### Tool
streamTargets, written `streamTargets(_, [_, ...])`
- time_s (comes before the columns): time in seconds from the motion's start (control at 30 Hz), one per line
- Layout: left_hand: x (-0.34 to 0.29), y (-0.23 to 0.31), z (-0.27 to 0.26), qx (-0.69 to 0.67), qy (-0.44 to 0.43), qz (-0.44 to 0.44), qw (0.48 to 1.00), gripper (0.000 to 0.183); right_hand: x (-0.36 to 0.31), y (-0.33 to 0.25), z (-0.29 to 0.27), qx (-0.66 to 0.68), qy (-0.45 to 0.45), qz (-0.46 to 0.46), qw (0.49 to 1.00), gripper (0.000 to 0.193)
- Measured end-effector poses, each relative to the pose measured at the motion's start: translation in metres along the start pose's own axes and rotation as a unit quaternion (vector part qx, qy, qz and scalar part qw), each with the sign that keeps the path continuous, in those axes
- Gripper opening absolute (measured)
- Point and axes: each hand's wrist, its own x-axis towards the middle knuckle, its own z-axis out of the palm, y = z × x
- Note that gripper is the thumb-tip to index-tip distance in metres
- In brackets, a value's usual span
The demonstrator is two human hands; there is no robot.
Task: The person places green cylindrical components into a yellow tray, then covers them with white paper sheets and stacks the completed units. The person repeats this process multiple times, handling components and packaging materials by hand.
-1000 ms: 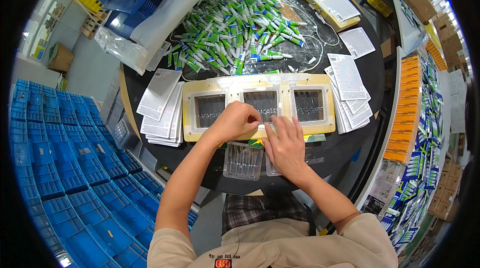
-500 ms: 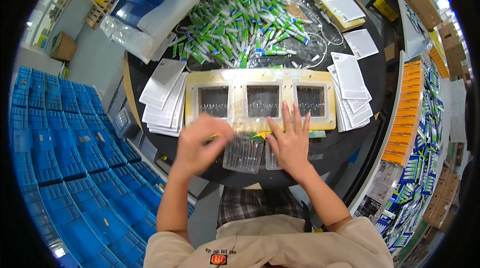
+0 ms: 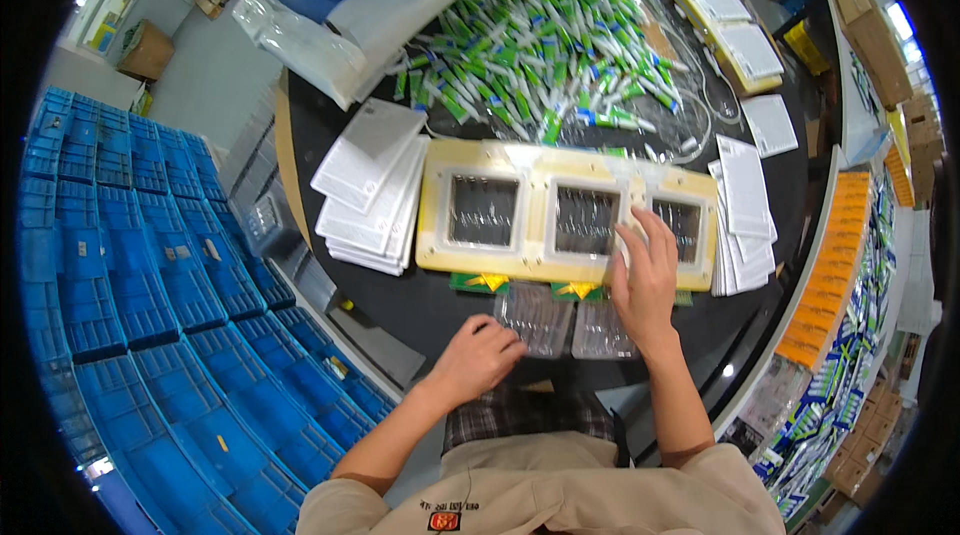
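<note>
A pale yellow frame (image 3: 480,270) with three clear-rimmed windows lies in front of me. My right hand (image 3: 648,280) bends over the bar between its middle and right windows. Something whitish shows between that thumb and fingers, too hidden to name. My left hand (image 3: 478,357) is loosely bent, with nothing visible in it, beside the near left edge of a clear ribbed plastic tray (image 3: 532,320). A second clear tray (image 3: 600,330) lies partly behind my right wrist. Green cards with yellow shapes, one on the left (image 3: 482,282) and one in the middle (image 3: 578,291), stick out under the frame's near edge.
Stacked white printed cards flank the frame, left (image 3: 370,225) and right (image 3: 745,205). A heap of green-and-white tubes (image 3: 550,35) covers the table's far side. Another yellow frame (image 3: 765,85) carries white cards. Blue crates (image 3: 130,285) stand left; orange boxes (image 3: 825,265) line the right.
My left hand has moved off the frame's edge, down toward me. My right hand has gone from flat and spread to bent over the frame. The whole view has shifted.
</note>
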Motion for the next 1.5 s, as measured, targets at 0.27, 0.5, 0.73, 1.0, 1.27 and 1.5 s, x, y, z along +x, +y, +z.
streamTargets(0.27, [0.051,-0.047,-0.091,-0.048,0.163,-0.037,0.985,0.015,0.163,-0.017,0.071,0.192,-0.015,0.027,0.981,0.011])
streamTargets(0.5, [0.17,-0.217,-0.15,0.232,0.098,-0.057,0.966,0.019,0.25,-0.034,0.183,-0.013,-0.15,-0.007,0.989,0.015])
streamTargets(0.73, [0.171,-0.231,-0.166,0.299,0.092,0.018,0.95,0.015,0.229,-0.035,0.173,-0.045,-0.139,0.012,0.989,0.022])
streamTargets(1.0, [0.071,-0.104,-0.123,-0.025,0.271,-0.192,0.943,0.027,0.114,-0.042,0.083,0.567,-0.104,0.324,0.75,0.024])
streamTargets(1.27, [0.044,-0.093,-0.062,0.15,0.308,-0.027,0.939,0.024,0.04,-0.077,0.067,0.409,0.033,0.181,0.894,0.021])
streamTargets(1.5, [0.055,-0.107,-0.062,0.095,0.273,-0.038,0.957,0.033,0.044,-0.093,0.082,0.198,0.033,-0.039,0.979,0.025])
